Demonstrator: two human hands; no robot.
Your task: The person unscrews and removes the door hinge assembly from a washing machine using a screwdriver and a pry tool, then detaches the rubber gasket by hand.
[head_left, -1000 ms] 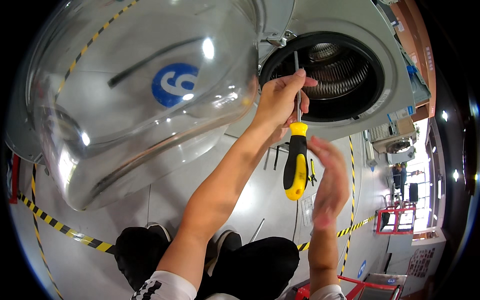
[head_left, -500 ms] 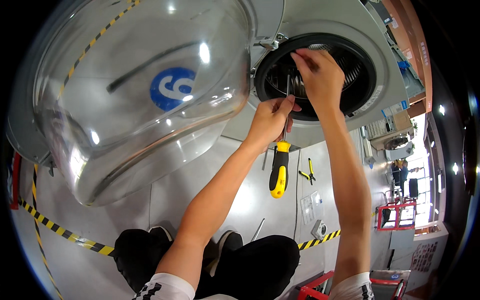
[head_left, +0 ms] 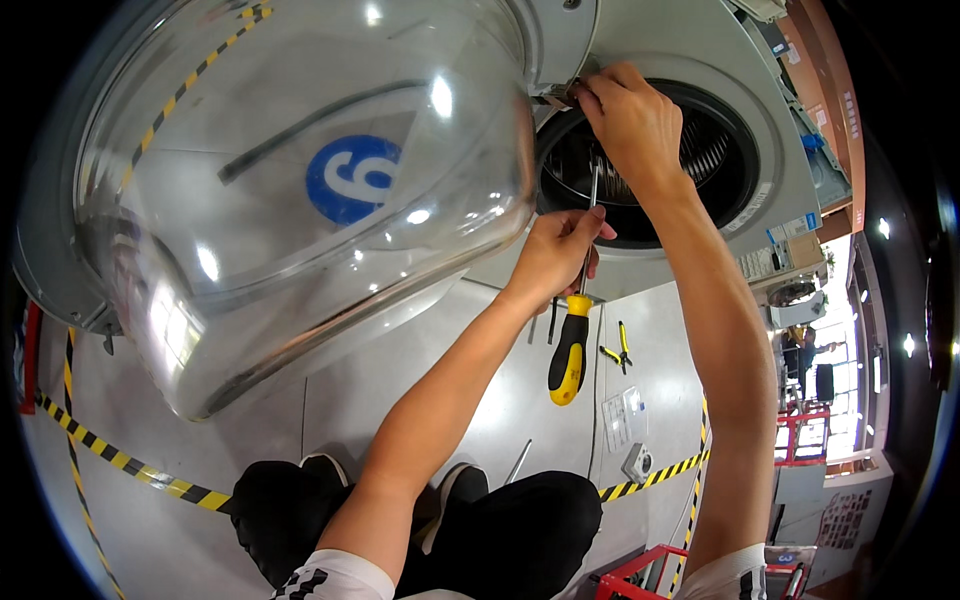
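My left hand (head_left: pixel 560 250) grips a yellow-and-black screwdriver (head_left: pixel 570 352) by its metal shaft. The handle hangs below the fingers, and the tip points up in front of the drum opening (head_left: pixel 715 150) of a grey front-load washing machine (head_left: pixel 770 165). My right hand (head_left: pixel 635 125) is at the door hinge (head_left: pixel 555 97), on the left rim of that opening. Its thumb and fingers are pinched together there; what they hold, if anything, is hidden. The large clear bowl of the washer door (head_left: pixel 290 260) swings out to the left of both hands.
On the floor lie yellow-and-black pliers (head_left: pixel 621 347), a clear bag (head_left: pixel 625 420), a small grey-white part (head_left: pixel 637 462) and a thin metal rod (head_left: pixel 518 460). Striped tape (head_left: pixel 140 470) marks the floor. A red frame (head_left: pixel 640 575) stands at the lower right.
My right hand has moved from in front of the drum opening up and left to the hinge. My left hand and the screwdriver have shifted slightly right; the door bowl appears a little farther right.
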